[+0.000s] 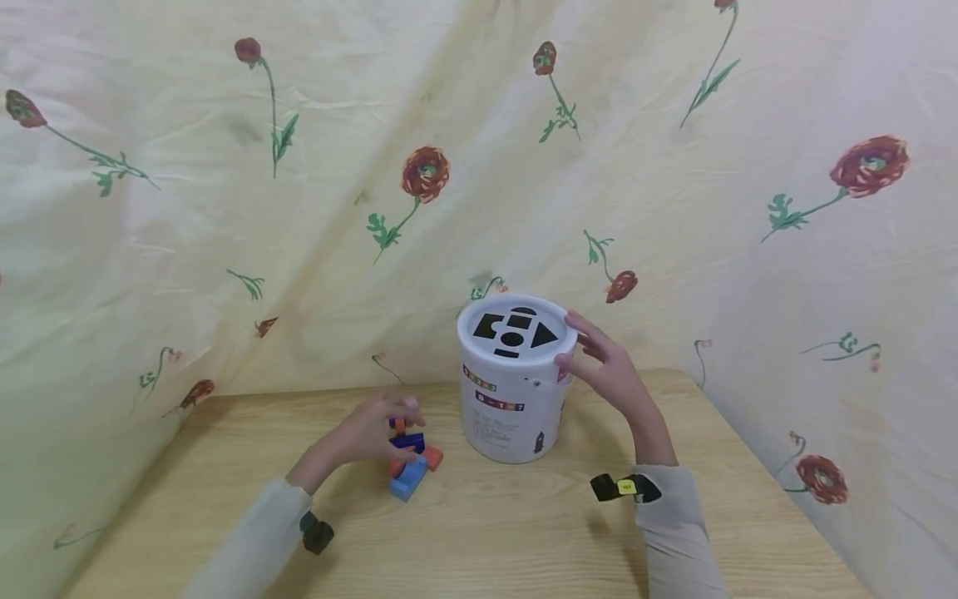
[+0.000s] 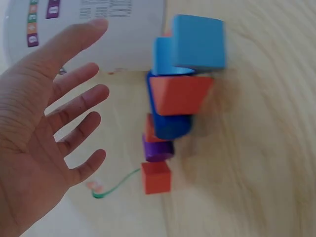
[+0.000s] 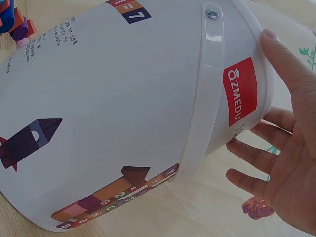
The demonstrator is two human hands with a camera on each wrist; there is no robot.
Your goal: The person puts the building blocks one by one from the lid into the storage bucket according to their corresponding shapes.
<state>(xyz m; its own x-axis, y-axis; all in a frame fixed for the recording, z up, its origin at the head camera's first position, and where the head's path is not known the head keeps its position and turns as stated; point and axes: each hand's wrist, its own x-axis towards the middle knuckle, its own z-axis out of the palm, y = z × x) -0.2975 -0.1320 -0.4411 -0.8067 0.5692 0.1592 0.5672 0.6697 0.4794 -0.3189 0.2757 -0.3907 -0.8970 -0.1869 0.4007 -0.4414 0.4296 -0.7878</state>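
Note:
My left hand (image 1: 370, 428) hovers beside and over a small heap of colored toy blocks, fingers spread and palm bare in the left wrist view. The heap includes a light blue block (image 2: 200, 43), an orange-red block (image 2: 181, 96), a dark blue rounded block (image 2: 171, 127), a purple cylinder (image 2: 159, 151) and a red cube (image 2: 156, 178). To their right, a white bucket (image 1: 509, 424) stands upright, its lid (image 1: 492, 343) pierced with shaped holes. My right hand (image 1: 609, 374) is at the lid's right rim, thumb at the edge, other fingers loosely extended along the far side.
Both arms extend over a light wooden table (image 1: 464, 541). Behind it hangs a cream cloth (image 1: 322, 208) printed with red flowers, close to the bucket's back. A white carrying handle (image 3: 200, 98) runs around the bucket's side.

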